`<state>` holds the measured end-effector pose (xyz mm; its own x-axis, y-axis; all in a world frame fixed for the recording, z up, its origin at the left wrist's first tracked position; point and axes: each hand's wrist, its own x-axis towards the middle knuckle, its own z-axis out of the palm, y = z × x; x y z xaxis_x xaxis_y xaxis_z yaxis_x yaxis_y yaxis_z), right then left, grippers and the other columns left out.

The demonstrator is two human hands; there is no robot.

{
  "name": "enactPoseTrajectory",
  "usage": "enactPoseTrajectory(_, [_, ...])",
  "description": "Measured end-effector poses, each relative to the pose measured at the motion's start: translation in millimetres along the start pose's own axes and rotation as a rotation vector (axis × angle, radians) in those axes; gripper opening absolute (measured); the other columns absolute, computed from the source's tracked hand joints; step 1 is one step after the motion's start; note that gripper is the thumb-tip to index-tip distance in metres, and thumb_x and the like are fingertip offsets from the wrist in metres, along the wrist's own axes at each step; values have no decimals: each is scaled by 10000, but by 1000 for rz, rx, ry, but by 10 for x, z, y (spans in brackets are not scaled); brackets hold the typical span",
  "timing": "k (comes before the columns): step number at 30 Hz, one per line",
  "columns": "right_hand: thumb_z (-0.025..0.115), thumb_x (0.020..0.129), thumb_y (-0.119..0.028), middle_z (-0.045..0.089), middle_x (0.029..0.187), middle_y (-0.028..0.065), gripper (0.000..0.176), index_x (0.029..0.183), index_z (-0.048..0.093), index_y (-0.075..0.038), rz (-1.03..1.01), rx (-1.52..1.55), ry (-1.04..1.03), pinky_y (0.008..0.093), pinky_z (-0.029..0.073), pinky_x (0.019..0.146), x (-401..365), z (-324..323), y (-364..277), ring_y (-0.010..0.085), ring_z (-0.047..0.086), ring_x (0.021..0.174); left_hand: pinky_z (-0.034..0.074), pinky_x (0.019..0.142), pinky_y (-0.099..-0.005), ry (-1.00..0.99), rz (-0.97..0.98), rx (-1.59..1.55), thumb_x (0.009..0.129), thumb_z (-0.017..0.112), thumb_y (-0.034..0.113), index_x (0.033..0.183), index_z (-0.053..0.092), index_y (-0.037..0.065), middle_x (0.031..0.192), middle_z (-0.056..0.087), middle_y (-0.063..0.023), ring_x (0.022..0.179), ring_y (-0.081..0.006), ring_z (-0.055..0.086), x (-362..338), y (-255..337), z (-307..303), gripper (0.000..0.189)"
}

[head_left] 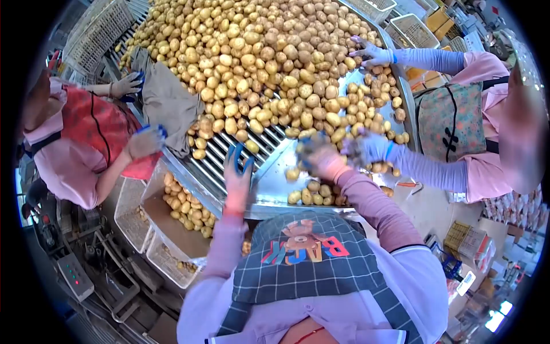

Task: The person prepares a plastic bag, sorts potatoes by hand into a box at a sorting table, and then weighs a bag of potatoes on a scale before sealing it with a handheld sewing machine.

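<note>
My left hand (237, 179), in a glove with blue fingers, is over the metal rollers (209, 166), its fingers spread and nothing between them. Just beyond its fingertips lies a single potato (251, 146). My right hand (322, 157), also gloved, is smeared by motion among the potatoes at the near edge of the pile (269, 63). Whether it grips one I cannot tell. A small group of potatoes (312, 195) lies below it on the shiny metal sheet (275, 178).
At right, a co-worker's gloved hand (369, 148) is close beside my right hand; their other hand (371, 53) touches the pile. Another co-worker at left has a hand (127, 85) by a grey cloth (166, 94). A potato-filled box (160, 206) stands below the table's left edge.
</note>
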<state>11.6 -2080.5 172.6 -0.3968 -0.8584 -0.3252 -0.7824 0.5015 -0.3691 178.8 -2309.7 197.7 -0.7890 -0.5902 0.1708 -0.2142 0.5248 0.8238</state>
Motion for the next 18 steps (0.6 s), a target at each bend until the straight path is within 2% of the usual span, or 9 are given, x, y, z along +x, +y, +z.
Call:
enactPoseTrajectory(2, [618,798,-226,485,1302,154,387,1182,612,-176,188,-177,466,493,304,1075,-138,-35,240,381,394,1249,381,1029,-408,-46,123,1,798,701,150,1212,585,38,1280,534,-201,1204,-365,486,541,-27,317,444])
enactPoseTrajectory(4, [610,804,-229,421,1380,167,425,1227,592,-191,331,-95,595,493,311,1070,-188,167,195,416,395,1242,366,1033,-433,-89,269,154,821,673,251,1206,586,50,1270,542,-204,1189,-373,487,1129,-60,619,444])
enactPoseTrajectory(5, [606,811,-266,439,1382,138,442,1247,579,-197,367,-11,493,489,292,1092,-280,183,123,413,378,1272,323,1065,-442,-42,281,334,845,631,343,1236,572,78,1286,537,-194,1214,-382,466,1380,-48,774,476])
enactPoseTrajectory(6, [595,821,-311,475,1350,106,445,1247,576,-183,214,-89,386,487,270,1108,-373,220,107,407,361,1295,275,1088,-496,-37,131,435,856,588,413,1269,553,101,1318,519,-180,1249,-379,440,1582,-171,980,519])
enactPoseTrajectory(8, [589,832,-343,520,1311,86,424,1214,599,-158,72,-132,218,489,269,1109,-586,225,26,387,380,1291,248,1086,-555,-282,-46,620,858,570,435,1286,544,112,1364,482,-168,1279,-363,420,1672,-178,1118,536])
enactPoseTrajectory(10, [607,837,-340,618,1181,76,329,1091,667,-138,133,-88,280,490,300,1083,-707,213,136,348,433,1259,215,1093,-571,-25,59,646,862,568,440,1294,539,127,1421,418,-152,1317,-363,368,1240,-82,1181,534])
enactPoseTrajectory(12, [623,831,-294,650,1095,105,294,1067,673,-125,313,153,469,471,356,1037,-720,338,421,370,504,1165,194,1106,-563,-76,107,492,858,573,432,1287,544,131,1428,409,-146,1338,-360,332,787,-232,1043,525])
enactPoseTrajectory(14, [637,816,-235,649,1045,131,263,1035,663,-92,511,236,484,437,413,975,-647,151,460,350,563,1036,166,1117,-562,-118,113,472,843,587,392,1270,562,133,1429,406,-141,1355,-366,295,186,-143,847,500])
enactPoseTrajectory(18, [632,793,-220,628,1043,130,263,1013,640,-77,94,158,744,443,414,947,140,-389,292,326,560,1014,170,1118,-561,-442,85,619,774,654,312,1171,621,105,1324,494,-152,1325,-408,315,-503,-48,445,448])
